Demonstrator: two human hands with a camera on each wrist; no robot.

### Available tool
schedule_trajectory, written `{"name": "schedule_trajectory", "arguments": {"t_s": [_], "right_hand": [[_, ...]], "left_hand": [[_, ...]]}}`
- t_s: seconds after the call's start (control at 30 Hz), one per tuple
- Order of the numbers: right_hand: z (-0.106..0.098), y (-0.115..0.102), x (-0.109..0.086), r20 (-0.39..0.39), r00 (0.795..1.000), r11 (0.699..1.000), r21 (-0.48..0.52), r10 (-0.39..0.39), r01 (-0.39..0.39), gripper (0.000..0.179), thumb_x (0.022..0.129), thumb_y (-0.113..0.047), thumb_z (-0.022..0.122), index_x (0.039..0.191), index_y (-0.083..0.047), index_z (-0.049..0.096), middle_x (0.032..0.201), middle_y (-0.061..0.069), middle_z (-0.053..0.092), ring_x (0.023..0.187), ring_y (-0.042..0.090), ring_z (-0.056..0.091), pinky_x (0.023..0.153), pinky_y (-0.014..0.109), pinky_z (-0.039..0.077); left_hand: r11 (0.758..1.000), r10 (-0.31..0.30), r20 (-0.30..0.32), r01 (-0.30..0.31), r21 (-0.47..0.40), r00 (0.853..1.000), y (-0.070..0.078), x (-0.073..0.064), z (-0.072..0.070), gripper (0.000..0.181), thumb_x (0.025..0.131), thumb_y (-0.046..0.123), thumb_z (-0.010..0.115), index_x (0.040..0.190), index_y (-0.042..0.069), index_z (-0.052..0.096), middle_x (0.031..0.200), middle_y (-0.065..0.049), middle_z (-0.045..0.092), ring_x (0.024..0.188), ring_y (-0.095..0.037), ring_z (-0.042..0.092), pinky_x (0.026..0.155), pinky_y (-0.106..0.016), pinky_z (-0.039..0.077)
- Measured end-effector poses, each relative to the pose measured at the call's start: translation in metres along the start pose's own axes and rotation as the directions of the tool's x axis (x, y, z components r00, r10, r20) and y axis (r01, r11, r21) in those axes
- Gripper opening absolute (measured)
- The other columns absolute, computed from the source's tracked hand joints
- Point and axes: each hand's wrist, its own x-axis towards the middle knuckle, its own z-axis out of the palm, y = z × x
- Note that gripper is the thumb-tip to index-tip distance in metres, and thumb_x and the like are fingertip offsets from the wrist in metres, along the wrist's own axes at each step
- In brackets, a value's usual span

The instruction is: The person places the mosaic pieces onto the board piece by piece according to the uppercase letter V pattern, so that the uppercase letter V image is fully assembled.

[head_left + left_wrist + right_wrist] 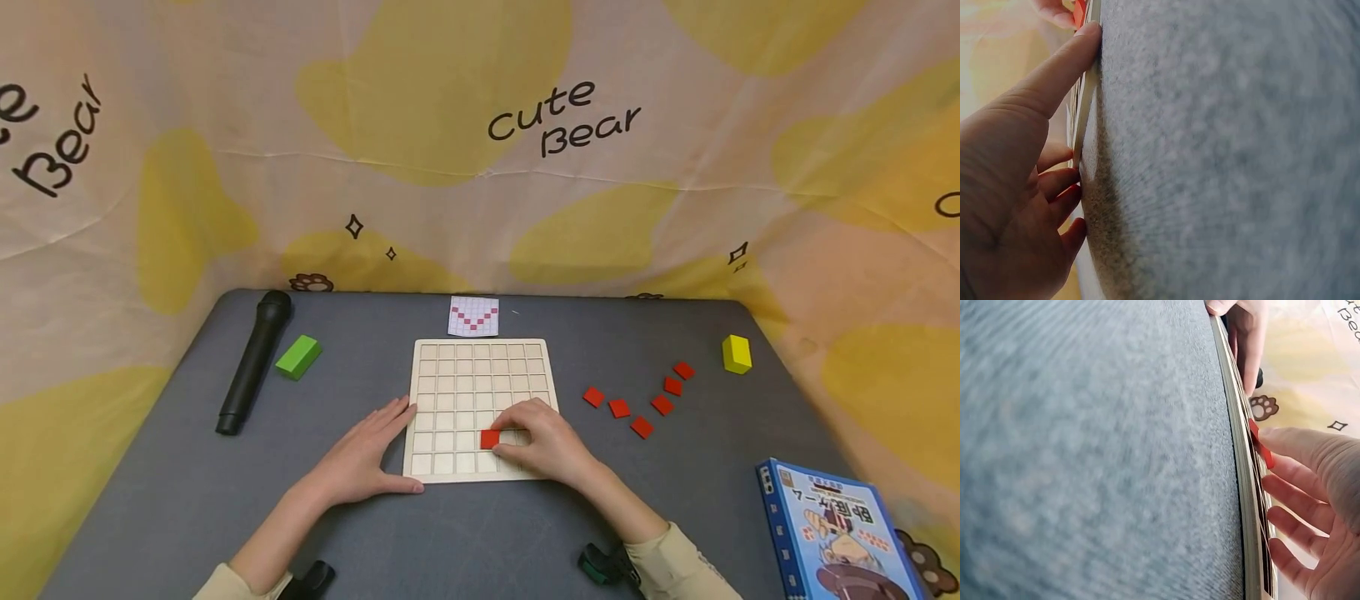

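1. On the dark grey tabletop (480, 546), a square board of pale wood (444, 402), divided into small cells, lies in front of the person.
2. The right hand (546, 442) holds a thin red square tile (489, 439) by a narrow pinch of thumb and forefinger. This tile is over the second row from the near edge; whether it sits fully inside a cell, I cannot tell.
3. The left hand (356, 462) is spread wide and grips nothing; its fingertips touch the board's left edge and its thumb is at the near corner, probably for steadying.
4. In my judgement, the step in hand is the setting of this tile into its cell.
5. The next move seems to call for squaring the tile to the cell walls, pressing it flat, and loosening the pinch.
6. To the right of the board, six loose red square tiles (619, 408) lie apart.
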Motion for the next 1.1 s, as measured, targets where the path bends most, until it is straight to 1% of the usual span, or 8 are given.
{"name": "schedule_trajectory", "arguments": {"t_s": [0.1,0.33,0.5,0.63,0.7,0.8,0.93,1.1], "right_hand": [[0.002,0.001,0.000,-0.010,1.000,1.000,-0.006,-0.021,0.021,0.022,0.078,-0.024,0.082,0.097,-0.019,0.073,0.100,-0.009,0.068,0.101,0.012,0.055,0.089,0.033,0.046],[0.007,0.003,0.002,-0.042,0.996,0.997,-0.010,-0.077,0.077,0.021,0.077,-0.018,0.083,0.096,-0.016,0.074,0.102,-0.005,0.066,0.098,0.013,0.054,0.084,0.032,0.047],[0.005,0.003,0.001,-0.036,0.997,0.997,0.008,-0.074,0.074,0.020,0.080,-0.019,0.082,0.098,-0.015,0.075,0.105,-0.004,0.066,0.100,0.014,0.054,0.085,0.033,0.046],[-0.003,0.008,-0.001,-0.065,0.998,1.000,0.000,-0.011,0.011,0.017,0.083,-0.022,0.079,0.099,-0.017,0.075,0.106,-0.006,0.067,0.101,0.014,0.056,0.086,0.034,0.048],[-0.010,0.014,-0.003,-0.099,0.995,0.999,-0.024,0.024,-0.027,0.016,0.084,-0.021,0.078,0.099,-0.018,0.075,0.104,-0.006,0.067,0.098,0.014,0.056,0.083,0.035,0.049],[-0.023,0.026,-0.008,-0.159,0.985,0.995,-0.061,0.072,-0.083,0.015,0.082,-0.017,0.080,0.097,-0.016,0.076,0.101,-0.004,0.069,0.095,0.017,0.057,0.081,0.037,0.049],[-0.040,0.043,-0.017,-0.232,0.960,0.977,-0.108,0.155,-0.184,0.016,0.080,-0.016,0.081,0.095,-0.012,0.076,0.100,0.003,0.069,0.096,0.024,0.058,0.082,0.042,0.048],[-0.057,0.062,-0.028,-0.288,0.921,0.933,-0.170,0.261,-0.318,0.020,0.080,-0.018,0.081,0.097,-0.009,0.075,0.103,0.010,0.069,0.098,0.031,0.055,0.082,0.046,0.047]], "left_hand": [[1.000,-0.004,0.001,0.004,-0.005,1.000,0.000,0.000,-0.001,0.112,0.068,0.062,0.080,0.152,0.005,0.032,0.157,-0.015,0.027,0.145,-0.032,0.023,0.114,-0.052,0.022],[1.000,0.000,0.005,0.000,0.000,1.000,-0.001,-0.001,-0.001,0.111,0.070,0.064,0.077,0.152,0.006,0.032,0.158,-0.014,0.026,0.145,-0.032,0.022,0.113,-0.054,0.023],[1.000,0.006,-0.012,-0.006,0.012,1.000,-0.001,0.000,0.001,0.107,0.073,0.066,0.073,0.152,0.006,0.033,0.158,-0.013,0.027,0.146,-0.031,0.021,0.113,-0.055,0.023],[1.000,0.005,-0.030,-0.004,0.013,1.000,-0.001,0.000,0.002,0.098,0.080,0.063,0.069,0.152,0.007,0.034,0.158,-0.012,0.027,0.145,-0.031,0.022,0.112,-0.056,0.023],[1.000,0.004,-0.035,-0.004,0.005,0.999,-0.001,0.000,0.003,0.093,0.083,0.059,0.069,0.152,0.008,0.034,0.158,-0.011,0.027,0.145,-0.031,0.022,0.112,-0.057,0.023],[1.000,0.002,-0.039,-0.002,-0.009,0.999,-0.002,0.000,0.003,0.088,0.085,0.054,0.069,0.152,0.009,0.034,0.158,-0.012,0.027,0.145,-0.032,0.022,0.111,-0.058,0.023],[1.000,0.000,-0.043,0.000,-0.013,0.999,-0.003,-0.001,0.003,0.085,0.086,0.051,0.069,0.152,0.009,0.035,0.158,-0.012,0.028,0.145,-0.033,0.023,0.110,-0.059,0.024],[1.000,0.003,-0.044,-0.004,-0.017,0.999,-0.004,-0.002,0.003,0.084,0.087,0.050,0.069,0.152,0.009,0.034,0.158,-0.012,0.028,0.145,-0.032,0.023,0.110,-0.059,0.024]]}}
